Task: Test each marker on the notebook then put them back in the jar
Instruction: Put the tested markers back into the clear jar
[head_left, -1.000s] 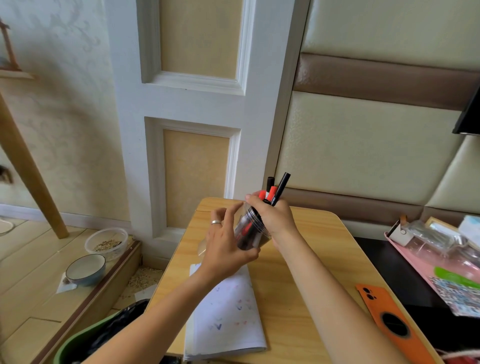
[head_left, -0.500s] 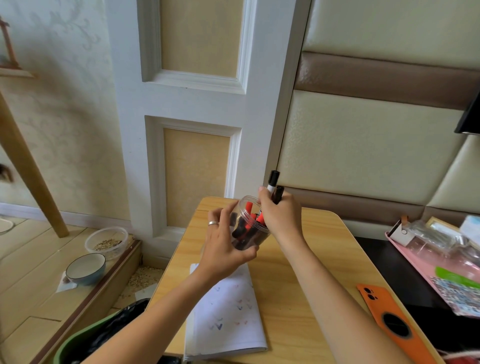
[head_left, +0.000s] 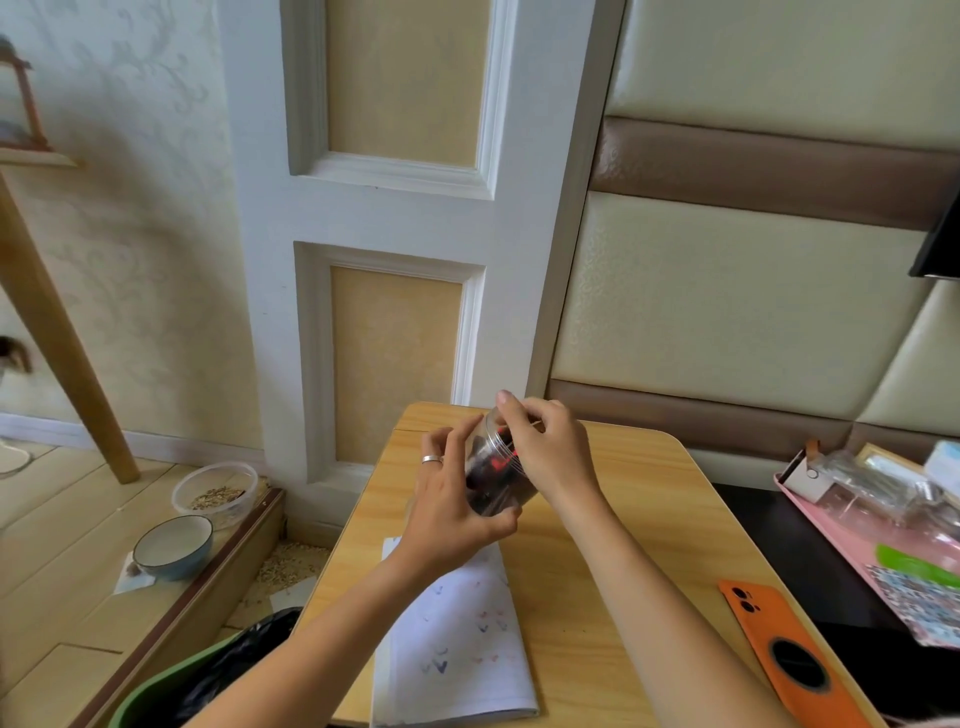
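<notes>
A light wooden table with rounded corners (head_left: 649, 525) is shown against a panelled wall. An open white paper notebook marked with small coloured ticks (head_left: 457, 644) is laid flat on the near left part of the table. An orange phone case with a round black cutout (head_left: 779, 649) is seen at the table's right edge, well apart from the notebook. A clear plastic cylindrical jar with a threaded rim (head_left: 496, 467) is held tilted in the air above the table, beyond the notebook, its mouth turned up and away. Red and black markers (head_left: 496, 462) are seen through the jar's wall, wholly inside it. The jar is lodged between the two hands. The left hand (head_left: 447, 509), ringed on one finger, is curled round the jar's lower body, thumb beneath and fingers on the far left side. The right hand (head_left: 550, 452) is placed at the jar's mouth, its fingers bent over the rim; whether the rim is gripped or merely touched cannot be told.
</notes>
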